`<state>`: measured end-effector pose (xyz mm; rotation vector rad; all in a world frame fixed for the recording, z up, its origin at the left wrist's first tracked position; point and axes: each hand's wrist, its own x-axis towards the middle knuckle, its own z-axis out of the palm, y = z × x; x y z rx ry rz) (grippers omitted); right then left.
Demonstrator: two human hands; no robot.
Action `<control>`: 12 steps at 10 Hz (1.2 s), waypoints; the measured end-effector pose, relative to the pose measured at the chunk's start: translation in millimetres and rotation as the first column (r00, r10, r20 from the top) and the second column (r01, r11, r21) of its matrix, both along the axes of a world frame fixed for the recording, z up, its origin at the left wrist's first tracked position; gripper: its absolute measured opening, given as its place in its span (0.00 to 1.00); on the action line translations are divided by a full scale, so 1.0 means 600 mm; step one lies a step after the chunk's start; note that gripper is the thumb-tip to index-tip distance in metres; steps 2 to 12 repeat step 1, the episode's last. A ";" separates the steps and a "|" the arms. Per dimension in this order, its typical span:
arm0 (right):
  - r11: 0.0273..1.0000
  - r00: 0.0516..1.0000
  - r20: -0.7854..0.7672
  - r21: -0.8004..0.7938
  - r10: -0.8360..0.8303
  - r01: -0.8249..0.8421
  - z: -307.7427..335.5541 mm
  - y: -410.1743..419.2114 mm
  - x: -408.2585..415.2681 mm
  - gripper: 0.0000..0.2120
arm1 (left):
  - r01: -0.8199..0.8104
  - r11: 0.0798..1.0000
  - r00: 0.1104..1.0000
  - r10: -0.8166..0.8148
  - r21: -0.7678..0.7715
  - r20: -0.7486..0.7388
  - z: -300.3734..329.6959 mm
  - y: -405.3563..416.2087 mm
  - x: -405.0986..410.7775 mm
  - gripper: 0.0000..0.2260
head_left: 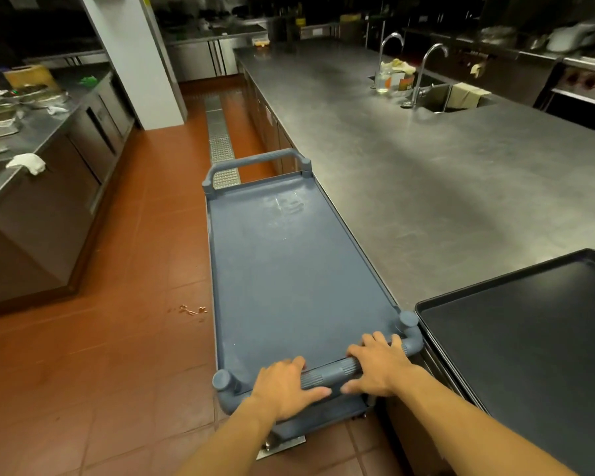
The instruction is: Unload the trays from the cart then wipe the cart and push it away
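The blue-grey cart [289, 262] stands lengthwise in the aisle against the long steel counter, its top shelf bare with faint pale smears at the far end. My left hand [284, 386] and my right hand [380, 367] both grip the ribbed near handle [330, 372], fingers curled over it and thumbs under. A second handle [255, 161] rises at the cart's far end. A stack of black trays [529, 341] lies on the counter corner to my right.
The steel counter [443, 173] runs along the cart's right, with a sink and two taps [430, 77] far off. Another counter [31, 139] with a white cloth [26, 163] lines the left. Red tile floor [117, 304] has crumbs [193, 309] and a drain grate [220, 146] ahead.
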<state>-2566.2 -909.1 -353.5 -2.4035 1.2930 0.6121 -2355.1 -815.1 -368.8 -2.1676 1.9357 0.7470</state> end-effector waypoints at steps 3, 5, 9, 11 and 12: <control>0.997 0.992 0.119 0.069 -0.052 0.044 0.026 -0.008 0.021 0.54 | -0.075 0.994 0.996 0.071 -0.083 -0.058 0.029 -0.007 0.035 0.37; 0.997 0.992 0.119 0.069 -0.052 0.044 0.026 -0.008 0.021 0.54 | -0.075 0.994 0.996 0.071 -0.083 -0.058 0.029 -0.007 0.035 0.37; 0.997 0.992 0.119 0.069 -0.052 0.044 0.026 -0.008 0.021 0.54 | -0.075 0.994 0.996 0.071 -0.083 -0.058 0.029 -0.007 0.035 0.37; 0.997 0.992 0.119 0.069 -0.052 0.044 0.026 -0.008 0.021 0.54 | -0.075 0.994 0.996 0.071 -0.083 -0.058 0.029 -0.007 0.035 0.37; 0.997 0.992 0.119 0.069 -0.052 0.044 0.026 -0.008 0.021 0.54 | -0.075 0.994 0.996 0.071 -0.083 -0.058 0.029 -0.007 0.035 0.37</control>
